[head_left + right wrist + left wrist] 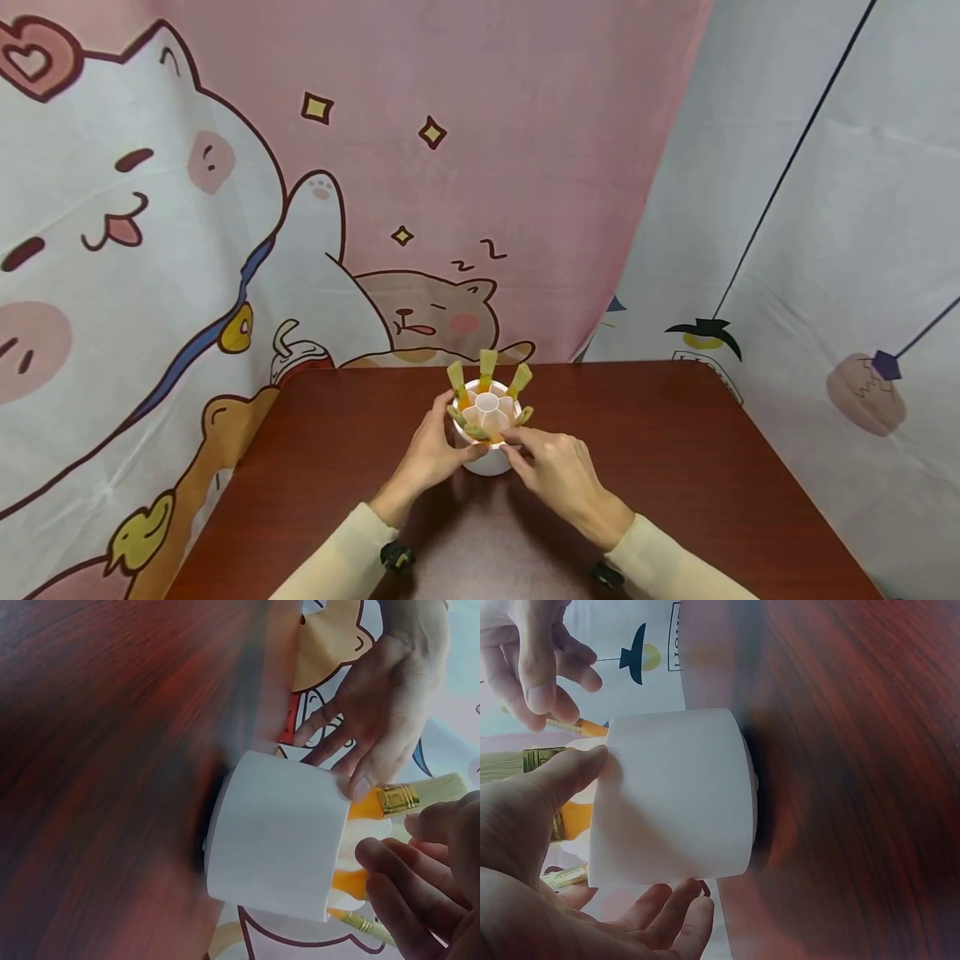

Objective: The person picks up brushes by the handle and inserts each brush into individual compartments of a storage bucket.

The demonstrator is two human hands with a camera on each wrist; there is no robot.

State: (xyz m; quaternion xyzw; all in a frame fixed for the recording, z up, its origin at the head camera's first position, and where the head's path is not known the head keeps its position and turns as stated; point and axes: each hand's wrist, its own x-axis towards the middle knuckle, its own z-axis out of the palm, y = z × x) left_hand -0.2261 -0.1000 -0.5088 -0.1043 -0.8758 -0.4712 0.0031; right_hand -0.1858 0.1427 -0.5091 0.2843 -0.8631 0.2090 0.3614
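Note:
A round white brush holder with petal-shaped compartments around a central ring stands on the table. Paintbrushes with orange handles and pale bristles stand in it, bristles up; one flat brush rises at the back. My left hand holds the holder from the left, thumb at the front rim and fingers around the side. At its front right rim is my right hand, thumb and forefinger apart. In the right wrist view, its bent fingers hover beside a wide brush, with nothing visibly pinched.
The brown wooden table has its far edge just behind the holder. A pink and white cartoon curtain hangs behind and on the left; a pale printed sheet hangs on the right.

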